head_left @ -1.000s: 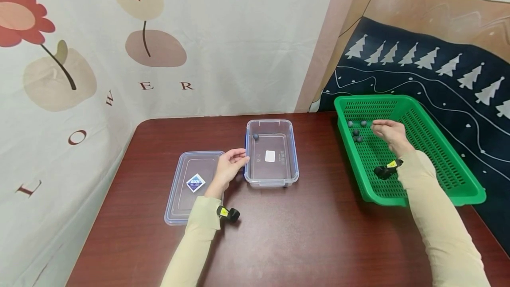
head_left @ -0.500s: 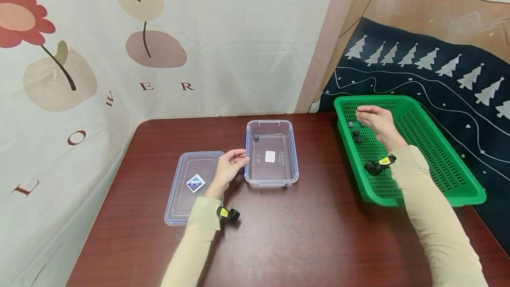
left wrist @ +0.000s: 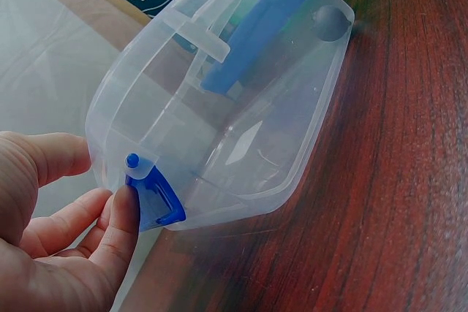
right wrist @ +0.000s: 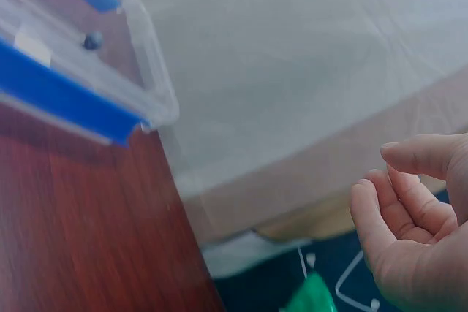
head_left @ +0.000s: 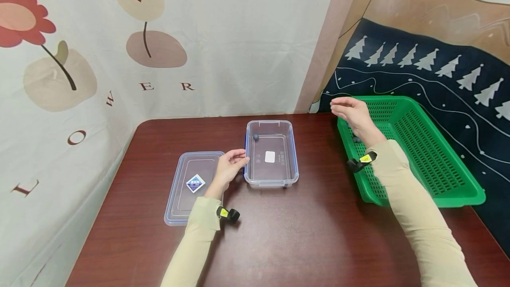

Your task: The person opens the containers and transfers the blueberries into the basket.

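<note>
My left hand point(head_left: 229, 168) pinches the left side of a clear plastic food container point(head_left: 271, 180), with fingertips at its blue latch point(left wrist: 157, 199) in the left wrist view. One blueberry point(head_left: 256, 137) lies inside, near the far left corner. My right hand point(head_left: 354, 116) is raised over the left rim of a green plastic basket point(head_left: 442, 163). In the right wrist view its fingers point(right wrist: 369, 217) are curled with the thumb close to them; I cannot tell whether anything is between them. Several blueberries point(head_left: 356, 139) in the basket are mostly hidden by this hand.
The container's clear lid point(head_left: 179, 203), with a blue and white label, lies on the dark wood table point(head_left: 287, 242), partly under my left hand. Printed cloth point(head_left: 239, 56) hangs behind the table's far edge.
My right hand has moved left and slightly up, from over the inside of the basket to its left rim. The left hand, container and lid have stayed put.
</note>
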Demonstrator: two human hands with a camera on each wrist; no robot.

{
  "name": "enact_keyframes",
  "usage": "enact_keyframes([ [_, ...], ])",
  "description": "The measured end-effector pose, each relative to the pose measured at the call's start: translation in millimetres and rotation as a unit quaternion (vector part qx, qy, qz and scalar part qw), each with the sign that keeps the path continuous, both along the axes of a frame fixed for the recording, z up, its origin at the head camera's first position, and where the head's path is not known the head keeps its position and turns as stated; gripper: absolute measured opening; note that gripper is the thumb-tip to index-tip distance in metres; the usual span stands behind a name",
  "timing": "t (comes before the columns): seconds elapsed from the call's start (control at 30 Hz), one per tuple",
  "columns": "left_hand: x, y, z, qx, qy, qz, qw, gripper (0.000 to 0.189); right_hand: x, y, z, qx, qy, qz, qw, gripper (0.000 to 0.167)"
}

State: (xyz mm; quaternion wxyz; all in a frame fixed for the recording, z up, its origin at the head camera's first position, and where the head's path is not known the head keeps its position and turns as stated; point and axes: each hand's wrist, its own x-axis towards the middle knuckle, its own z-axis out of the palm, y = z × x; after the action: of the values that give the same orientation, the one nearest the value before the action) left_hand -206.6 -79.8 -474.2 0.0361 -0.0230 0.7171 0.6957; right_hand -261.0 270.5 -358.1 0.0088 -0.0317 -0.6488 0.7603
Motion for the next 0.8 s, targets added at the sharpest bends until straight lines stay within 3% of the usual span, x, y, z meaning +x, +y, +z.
enact_keyframes([
  [0.5, -0.4, 0.2, -1.5, 0.001, -0.003, 0.004, 1.0000, 0.030, -12.4, -59, -5.2, 0.024, -0.002, 0.041, 0.9989, 0.013],
  [0.8, 0.2, 0.2, -0.3, 0.001, 0.000, 0.005, 1.0000, 0.030, -18.1, -95, -15.8, 0.069, -0.023, 0.052, 0.9960, 0.035],
])
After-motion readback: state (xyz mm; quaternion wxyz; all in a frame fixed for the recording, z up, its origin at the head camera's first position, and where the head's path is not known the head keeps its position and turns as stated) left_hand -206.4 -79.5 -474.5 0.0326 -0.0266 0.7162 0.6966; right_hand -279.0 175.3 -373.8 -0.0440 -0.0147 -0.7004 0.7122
